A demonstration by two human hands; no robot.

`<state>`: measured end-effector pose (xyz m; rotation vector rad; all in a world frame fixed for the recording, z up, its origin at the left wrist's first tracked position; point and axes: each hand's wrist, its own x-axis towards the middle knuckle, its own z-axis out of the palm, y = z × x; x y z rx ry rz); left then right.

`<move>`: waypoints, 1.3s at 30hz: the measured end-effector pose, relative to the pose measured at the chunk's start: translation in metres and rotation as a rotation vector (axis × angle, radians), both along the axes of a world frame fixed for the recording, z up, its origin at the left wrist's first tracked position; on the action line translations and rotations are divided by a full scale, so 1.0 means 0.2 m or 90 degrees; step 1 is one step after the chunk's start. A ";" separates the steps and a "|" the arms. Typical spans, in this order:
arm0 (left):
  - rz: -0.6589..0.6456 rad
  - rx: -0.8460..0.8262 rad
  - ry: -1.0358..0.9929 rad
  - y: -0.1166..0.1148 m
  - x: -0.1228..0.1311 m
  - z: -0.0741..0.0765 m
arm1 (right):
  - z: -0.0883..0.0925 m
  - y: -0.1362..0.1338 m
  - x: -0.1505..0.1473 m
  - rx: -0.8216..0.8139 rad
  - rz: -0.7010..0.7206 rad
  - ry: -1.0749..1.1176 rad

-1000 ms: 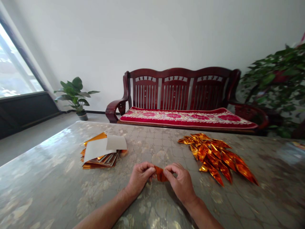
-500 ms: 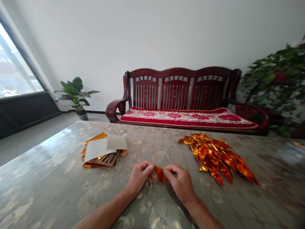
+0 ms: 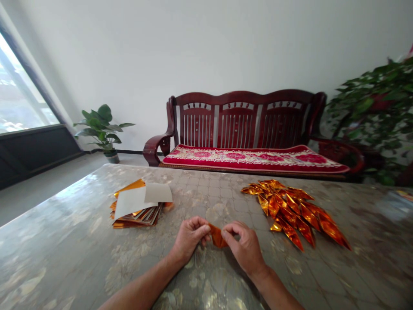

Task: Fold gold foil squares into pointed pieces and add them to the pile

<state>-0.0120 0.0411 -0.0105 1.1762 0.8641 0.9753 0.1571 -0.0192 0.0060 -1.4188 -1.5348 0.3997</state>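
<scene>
A small piece of orange foil paper (image 3: 218, 237), partly folded, is held between my two hands just above the table. My left hand (image 3: 192, 236) pinches its left end between thumb and fingers. At the other end, my right hand (image 3: 242, 243) grips it the same way, with the fingertips closed. To the left lies a stack of foil paper sheets (image 3: 135, 204), orange on one side and pale on the other. On the right, a pile of folded shiny orange foil pieces (image 3: 290, 211) with pointed ends spreads over the table.
The table (image 3: 80, 249) has a glossy patterned cover. Behind it stands a dark red wooden bench (image 3: 238, 125) with a red floral seat cover (image 3: 237, 156). A potted plant (image 3: 105, 127) is at the left, a larger leafy plant (image 3: 377, 112) at the right.
Both hands stay in nearly the same place, still pinching the foil paper. Its visible face has shifted slightly between the fingers. The stack and the pile are unchanged.
</scene>
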 end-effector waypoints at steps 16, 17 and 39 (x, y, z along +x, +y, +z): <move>0.025 0.073 0.085 -0.02 0.00 0.05 | -0.01 0.00 0.02 0.027 0.042 -0.069; 0.027 0.078 0.077 -0.03 0.00 0.05 | -0.01 0.00 0.01 0.029 0.044 -0.070; -0.093 0.227 0.163 -0.01 -0.03 0.06 | 0.00 0.01 0.01 0.020 0.062 -0.093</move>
